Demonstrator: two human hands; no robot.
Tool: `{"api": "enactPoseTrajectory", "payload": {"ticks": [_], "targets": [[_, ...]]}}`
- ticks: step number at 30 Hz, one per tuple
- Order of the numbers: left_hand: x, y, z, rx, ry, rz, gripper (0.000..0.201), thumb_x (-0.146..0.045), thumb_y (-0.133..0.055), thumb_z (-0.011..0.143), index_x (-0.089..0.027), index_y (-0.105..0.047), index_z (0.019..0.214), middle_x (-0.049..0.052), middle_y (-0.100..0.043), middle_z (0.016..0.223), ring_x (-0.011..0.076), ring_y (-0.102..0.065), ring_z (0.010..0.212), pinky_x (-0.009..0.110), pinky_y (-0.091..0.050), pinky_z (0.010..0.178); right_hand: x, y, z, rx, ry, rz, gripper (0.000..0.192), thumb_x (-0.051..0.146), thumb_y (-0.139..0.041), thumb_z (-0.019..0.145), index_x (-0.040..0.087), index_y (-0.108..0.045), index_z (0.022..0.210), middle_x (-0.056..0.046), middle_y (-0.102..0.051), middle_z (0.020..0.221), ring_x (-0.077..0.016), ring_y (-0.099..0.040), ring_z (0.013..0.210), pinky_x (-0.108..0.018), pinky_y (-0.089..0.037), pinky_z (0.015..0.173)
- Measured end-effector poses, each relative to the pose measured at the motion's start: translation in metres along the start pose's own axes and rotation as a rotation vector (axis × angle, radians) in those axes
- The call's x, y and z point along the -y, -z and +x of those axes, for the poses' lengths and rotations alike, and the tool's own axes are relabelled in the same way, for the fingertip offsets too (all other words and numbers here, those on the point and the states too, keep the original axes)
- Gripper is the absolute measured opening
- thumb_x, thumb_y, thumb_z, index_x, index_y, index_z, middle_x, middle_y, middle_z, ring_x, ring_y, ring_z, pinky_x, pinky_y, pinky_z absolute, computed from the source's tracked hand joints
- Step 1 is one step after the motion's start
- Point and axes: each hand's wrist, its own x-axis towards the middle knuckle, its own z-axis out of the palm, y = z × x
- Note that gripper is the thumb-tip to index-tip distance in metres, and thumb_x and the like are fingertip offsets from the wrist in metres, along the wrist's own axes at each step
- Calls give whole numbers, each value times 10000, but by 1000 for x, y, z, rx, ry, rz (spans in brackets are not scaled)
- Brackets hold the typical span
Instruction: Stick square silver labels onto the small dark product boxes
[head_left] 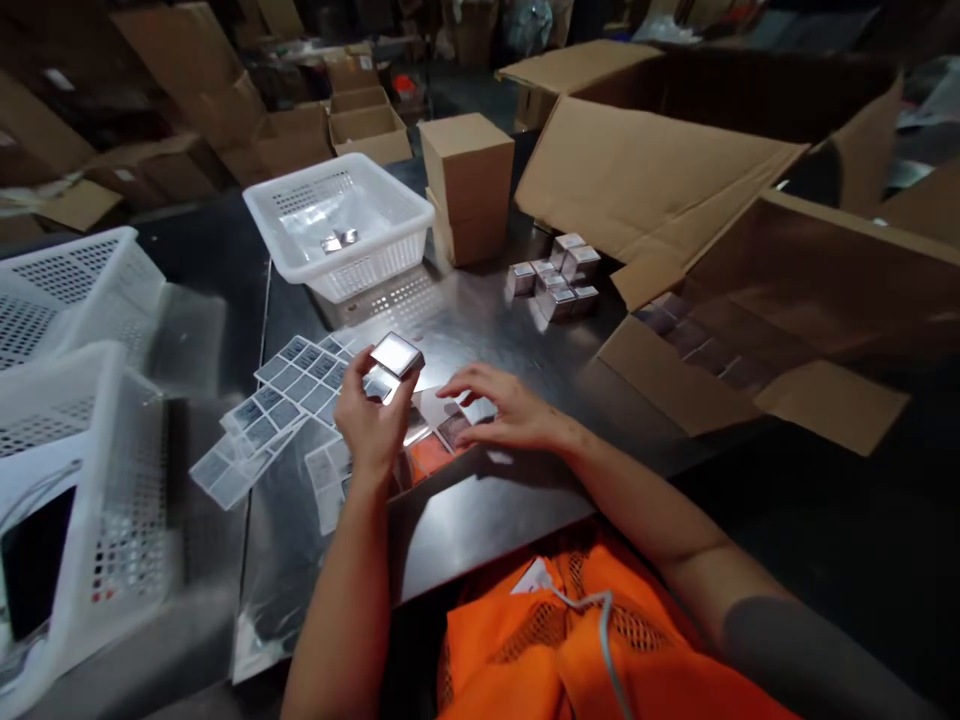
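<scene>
A small box with a shiny pale top is pinched between the thumb and fingers of my left hand, raised above the metal table. My right hand is to the right of it, fingers apart and slightly curled, with no object visible in them. Beneath both hands lies a flat piece with pale, dark and orange patches; I cannot make out whether it is a sheet or a reflection. Overlapping sheets of rectangular labels are spread left of my left hand. Several similar small boxes stand grouped beyond my right hand.
A white plastic basket holding a few small items stands at the back, beside a tall brown carton. More white baskets line the left. Large open cardboard boxes fill the right, one with small boxes inside.
</scene>
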Motion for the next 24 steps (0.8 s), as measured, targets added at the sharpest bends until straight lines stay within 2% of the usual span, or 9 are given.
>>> {"api": "enactPoseTrajectory", "payload": {"ticks": [5, 10, 15, 18, 21, 24], "targets": [[-4, 3, 1, 17, 65, -36, 629, -454, -837, 667, -203, -696, 1227, 50, -731, 1101, 136, -603, 743, 250, -414, 601, -4, -8, -2, -29, -75, 64, 219, 259, -813, 855, 182, -798, 1059, -50, -748, 984, -163, -715, 856, -271, -607, 773], [-5, 2, 0, 28, 70, 44, 590, -403, -843, 633, -193, -685, 1161, 47, -711, 1058, 175, -626, 810, 280, -441, 646, 4, -12, -7, -76, -57, -53, 166, 224, -738, 920, 185, -778, 1077, -36, -794, 955, -161, -741, 817, -257, -589, 769], [-1, 1, 2, 34, 99, 65, 551, -363, -843, 631, -194, -650, 1119, 50, -689, 1034, 227, -659, 954, 351, -512, 841, 12, -15, -10, -115, 255, -358, 155, 238, -598, 1032, 170, -737, 1042, -65, -754, 937, -163, -715, 861, -255, -570, 774], [-3, 0, 3, 71, 157, 90, 559, -416, -837, 647, -194, -639, 1121, 63, -688, 1044, 250, -663, 969, 401, -514, 906, 8, -16, -12, -176, 416, -520, 171, 164, -567, 1036, 156, -737, 1043, -84, -732, 972, -155, -699, 884, -236, -562, 761], [-7, 3, 3, 122, 235, 130, 591, -492, -818, 662, -201, -629, 1140, 78, -693, 1074, 285, -669, 995, 452, -510, 945, 8, -19, -14, -161, 519, -600, 182, 124, -561, 1024, 125, -742, 1011, -117, -738, 1010, -171, -695, 890, -256, -568, 745], [-5, 8, 4, 156, 299, 196, 637, -549, -815, 637, -207, -633, 1142, 91, -697, 1100, 335, -664, 1055, 516, -494, 995, 15, -20, -12, -140, 598, -647, 155, 199, -623, 1010, 207, -738, 907, -32, -772, 967, -167, -704, 884, -273, -578, 760]]}}
